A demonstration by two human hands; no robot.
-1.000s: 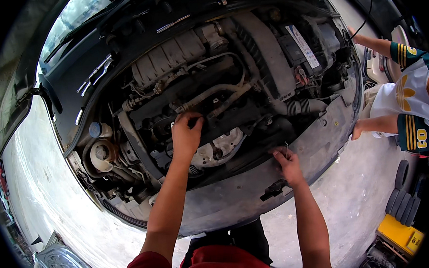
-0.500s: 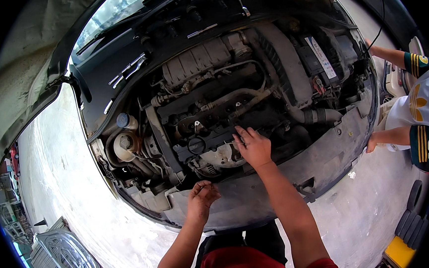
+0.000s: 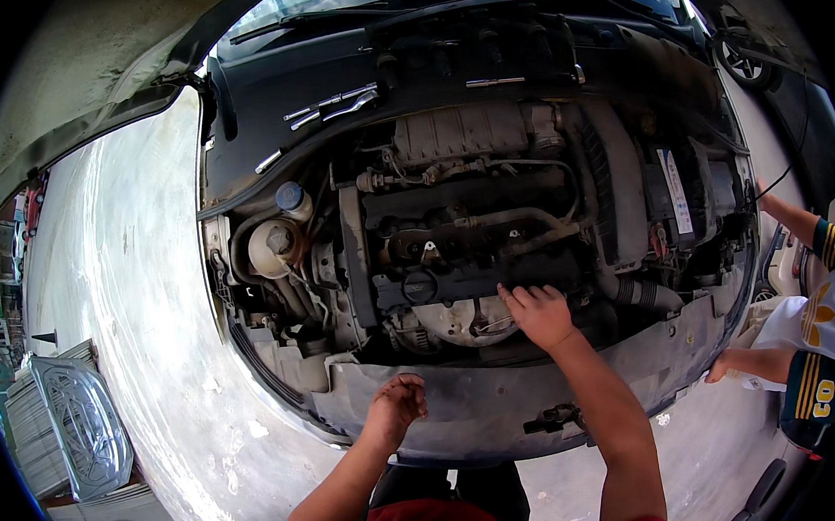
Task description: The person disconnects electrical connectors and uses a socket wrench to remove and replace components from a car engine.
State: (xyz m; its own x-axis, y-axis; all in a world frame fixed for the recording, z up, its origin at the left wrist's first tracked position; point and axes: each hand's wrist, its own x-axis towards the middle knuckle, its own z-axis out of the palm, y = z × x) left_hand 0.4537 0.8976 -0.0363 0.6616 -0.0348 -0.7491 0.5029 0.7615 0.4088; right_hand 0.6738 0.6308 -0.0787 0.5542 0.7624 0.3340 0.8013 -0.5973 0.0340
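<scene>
One second ago the left hand [image 3: 396, 407] reached over the engine's middle and the right hand [image 3: 538, 315] hung over the front panel [image 3: 490, 401] with a thin, pale piece between its fingers. Since then they have traded places: the left is back over the panel, while the right is at the engine. The handling at the engine thus seems to rest with the right.

The right hand's fingers are partly spread, fingertips at or just above the dark engine cover [image 3: 472, 284]; contact cannot be told, nor whether it grips the thin, pale line below its fingers, against the stained metal shield [image 3: 446, 326]. The left hand is half curled, no object visible in it.

Beyond the left hand, further left, stand a rounded, yellowish tank [image 3: 271, 248] and, behind it, a blue-capped reservoir [image 3: 291, 200]. Both look capped; their contents cannot be seen.
</scene>
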